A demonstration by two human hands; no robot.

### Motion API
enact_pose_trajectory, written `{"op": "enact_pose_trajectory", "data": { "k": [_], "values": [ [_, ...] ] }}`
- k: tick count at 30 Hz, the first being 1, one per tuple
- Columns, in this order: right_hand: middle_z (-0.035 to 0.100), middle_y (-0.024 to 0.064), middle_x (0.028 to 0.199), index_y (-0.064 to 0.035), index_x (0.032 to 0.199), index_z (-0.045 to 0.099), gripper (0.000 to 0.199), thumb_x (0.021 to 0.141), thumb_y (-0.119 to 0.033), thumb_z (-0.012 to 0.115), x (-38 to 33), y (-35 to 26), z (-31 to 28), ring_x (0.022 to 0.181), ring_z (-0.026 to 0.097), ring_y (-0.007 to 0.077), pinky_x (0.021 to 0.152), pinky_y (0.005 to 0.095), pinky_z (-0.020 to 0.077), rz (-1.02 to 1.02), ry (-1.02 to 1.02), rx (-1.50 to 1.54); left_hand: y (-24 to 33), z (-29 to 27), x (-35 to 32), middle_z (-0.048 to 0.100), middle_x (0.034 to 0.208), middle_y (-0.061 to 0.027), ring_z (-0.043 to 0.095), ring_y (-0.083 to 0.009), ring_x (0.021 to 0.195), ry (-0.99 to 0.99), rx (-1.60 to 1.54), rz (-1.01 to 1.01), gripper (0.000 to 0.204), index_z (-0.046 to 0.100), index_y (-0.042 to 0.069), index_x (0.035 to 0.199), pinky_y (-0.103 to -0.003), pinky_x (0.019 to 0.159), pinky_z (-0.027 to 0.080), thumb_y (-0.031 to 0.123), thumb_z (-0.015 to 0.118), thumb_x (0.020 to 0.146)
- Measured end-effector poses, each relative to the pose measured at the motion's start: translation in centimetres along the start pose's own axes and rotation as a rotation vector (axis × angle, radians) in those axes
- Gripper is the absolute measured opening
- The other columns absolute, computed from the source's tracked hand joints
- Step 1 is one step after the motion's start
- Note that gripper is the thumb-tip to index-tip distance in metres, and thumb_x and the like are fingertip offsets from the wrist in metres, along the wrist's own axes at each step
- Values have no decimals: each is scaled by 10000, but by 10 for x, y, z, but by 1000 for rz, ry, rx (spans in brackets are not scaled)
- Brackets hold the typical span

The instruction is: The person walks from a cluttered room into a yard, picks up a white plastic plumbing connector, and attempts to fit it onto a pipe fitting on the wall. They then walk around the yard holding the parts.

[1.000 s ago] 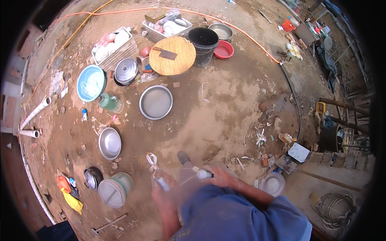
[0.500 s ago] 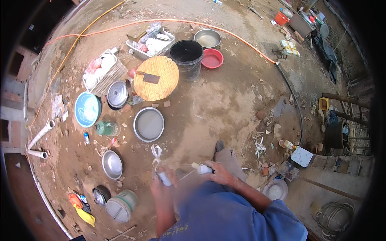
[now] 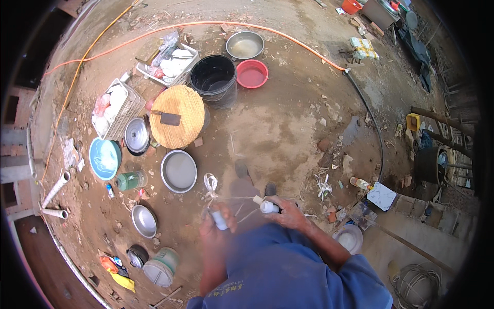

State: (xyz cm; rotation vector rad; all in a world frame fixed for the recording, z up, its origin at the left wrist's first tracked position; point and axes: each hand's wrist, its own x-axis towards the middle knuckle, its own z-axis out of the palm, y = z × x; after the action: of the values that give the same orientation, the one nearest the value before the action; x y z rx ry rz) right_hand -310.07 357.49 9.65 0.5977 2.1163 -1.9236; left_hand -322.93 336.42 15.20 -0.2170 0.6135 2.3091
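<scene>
My left hand [image 3: 208, 232] is closed round a pale blue-white cylinder [image 3: 220, 221]; motion blurs it, so its kind is unclear. Just above that hand stands a tied loop of white strap [image 3: 210, 186]. My right hand [image 3: 289, 213] grips a small white bottle-shaped thing [image 3: 268, 207] with a cream tip pointing left and a dark end at my palm. Thin pale strands [image 3: 237, 198] stretch between the two hands. Both hands are in front of my blue shirt, above my legs.
A round wooden board [image 3: 190, 110] bearing a cleaver [image 3: 169, 118] is ahead to the left. Around it are a steel basin [image 3: 163, 177], a black bucket [image 3: 234, 98], a red basin [image 3: 264, 77] and dish-filled crates [image 3: 135, 105]. An orange hose [image 3: 288, 37] crosses the dirt ground.
The view has shifted, with the basins and board now further left. Both of my shoes show now. Each hand keeps its hold, and the strands between them look more stretched.
</scene>
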Motion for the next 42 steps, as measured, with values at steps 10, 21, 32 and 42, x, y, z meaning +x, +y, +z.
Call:
{"op": "enact_pose_trajectory", "data": {
  "k": [10,21,32,42],
  "values": [
    [679,106,1031,-73,1252,594,485,817,-189,775,95,-24,-63,953,650,184,842,319,512,-2,113,-94,14,34,154,563,891,-108,526,-206,667,-134,6,-71,268,612,82,1099,-344,510,484,322,596,981],
    [682,88,1077,-58,1259,583,480,851,-222,777,156,-80,-126,965,625,156,890,317,498,73,232,1,42,80,298,567,935,-135,567,-237,750,-233,-19,-240,261,609,63,1168,-361,565,516,262,566,1003],
    [682,62,1049,-50,1252,586,464,854,-191,777,231,-70,-255,943,622,128,863,312,501,26,254,28,-18,148,424,547,932,-128,554,-225,732,-224,56,-242,255,575,76,1163,-320,490,498,282,547,1016],
    [682,59,1012,-63,1249,593,457,854,-223,755,282,-85,-420,933,635,134,856,304,501,63,192,82,-99,246,516,534,929,-126,562,-232,706,-33,108,-191,293,552,90,1196,-317,449,482,314,555,1008]
  ]
}}
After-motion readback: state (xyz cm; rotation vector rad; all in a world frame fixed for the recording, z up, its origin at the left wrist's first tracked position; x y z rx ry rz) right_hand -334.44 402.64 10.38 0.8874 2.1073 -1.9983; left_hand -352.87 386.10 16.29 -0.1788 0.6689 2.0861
